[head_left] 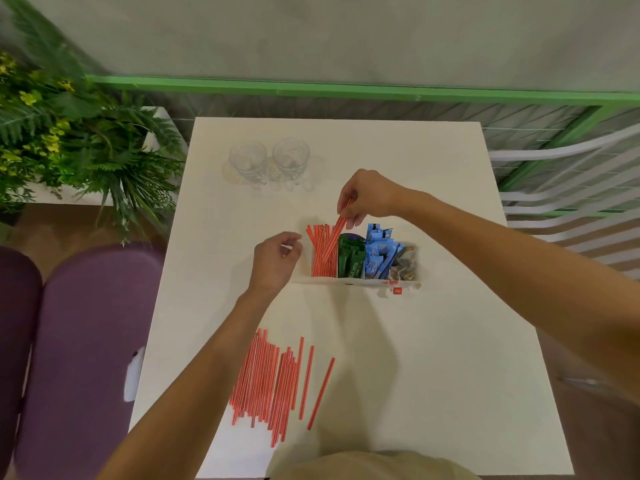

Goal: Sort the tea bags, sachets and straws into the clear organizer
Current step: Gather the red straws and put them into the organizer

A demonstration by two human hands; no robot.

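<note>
The right hand (369,199) pinches a few straws (341,221) by their tops, their lower ends in the organizer's (346,280) leftmost bay. The left hand (275,258) hovers beside it, loosely curled and empty. A pile (266,379) lies on the table (433,358). Straws look light, stiff and slippery, so a small bunch pinched near one end should hold best.

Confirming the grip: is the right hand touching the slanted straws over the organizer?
Touching. The head view shows the right hand pinching the slanted straws near their upper end.
</note>
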